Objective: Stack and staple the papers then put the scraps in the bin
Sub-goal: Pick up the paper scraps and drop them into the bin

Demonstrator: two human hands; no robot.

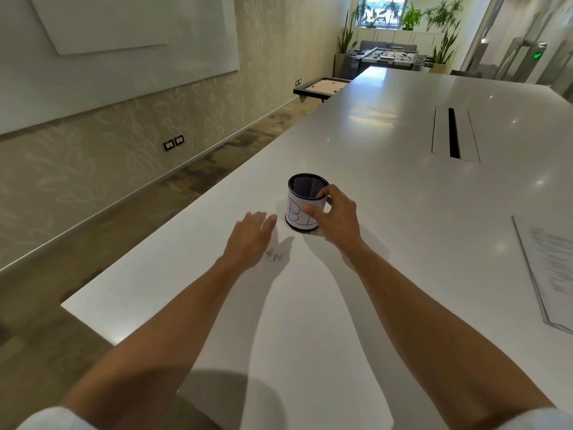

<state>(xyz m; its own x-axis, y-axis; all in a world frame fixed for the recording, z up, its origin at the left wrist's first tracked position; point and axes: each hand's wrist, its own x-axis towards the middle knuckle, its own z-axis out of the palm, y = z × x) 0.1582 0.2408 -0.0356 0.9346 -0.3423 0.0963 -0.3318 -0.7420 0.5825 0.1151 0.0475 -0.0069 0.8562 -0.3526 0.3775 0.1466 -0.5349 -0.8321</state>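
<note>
Mesh bin (305,201), paper-labelled, upright on bench (387,181): right hand (336,217) fingers wrapped around it, likely steadying. Left hand (249,238) flat, fingers spread, empty, beside staple scraps (274,255), probably to sweep them. Papers (550,271) well apart, right.

Only one feed on my end, the head cam, so there's no second view to overlap with. It sits above the near corner of the white desk (356,156) and looks forward and down along it, tilted a bit so the desk runs off toward the upper right. Both forearms come in from the bottom edge, and the wide lens bends the wall at left. The mesh bin (305,201) sits mid-frame at arm's reach, the far room small at top.
</note>
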